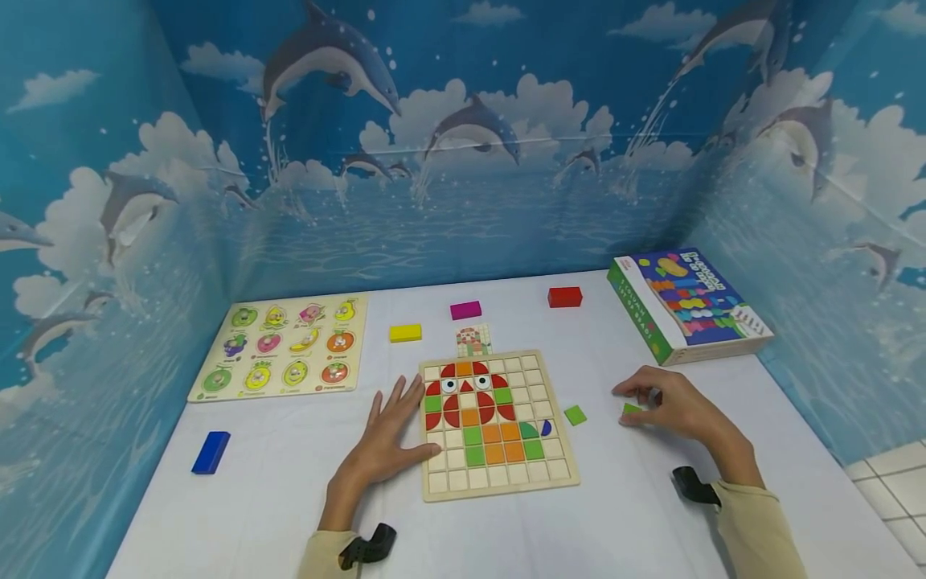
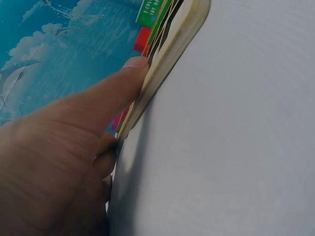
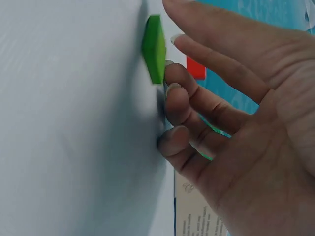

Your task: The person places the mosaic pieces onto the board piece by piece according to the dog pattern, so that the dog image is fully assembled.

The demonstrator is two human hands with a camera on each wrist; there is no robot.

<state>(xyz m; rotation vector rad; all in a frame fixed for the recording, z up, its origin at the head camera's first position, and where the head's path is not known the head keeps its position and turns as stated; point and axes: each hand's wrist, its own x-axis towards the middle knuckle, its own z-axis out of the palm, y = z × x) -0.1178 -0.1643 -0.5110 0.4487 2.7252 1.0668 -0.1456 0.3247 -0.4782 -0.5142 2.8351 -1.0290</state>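
Note:
In the head view my left hand (image 1: 387,438) rests at the left side of a wooden grid board (image 1: 501,490), fingers spread, with the thumb on its edge. Coloured squares and rounded pieces on the board form an owl-like figure. My right hand (image 1: 669,402) is bent over the table to the right, close to a green square tile (image 1: 631,408) partly hidden by the thumb. In the right wrist view a green tile (image 3: 154,49) shows beside the fingertips, with no clear grip on it. Another green tile (image 1: 575,415) lies between the board and the right hand.
Behind the board lies a small pattern card (image 1: 473,339). Yellow (image 1: 405,333), magenta (image 1: 465,310), red (image 1: 565,297) and blue (image 1: 211,453) blocks are spread about. A fruit puzzle board (image 1: 280,350) lies at the left, and a game box (image 1: 687,310) at the back right.

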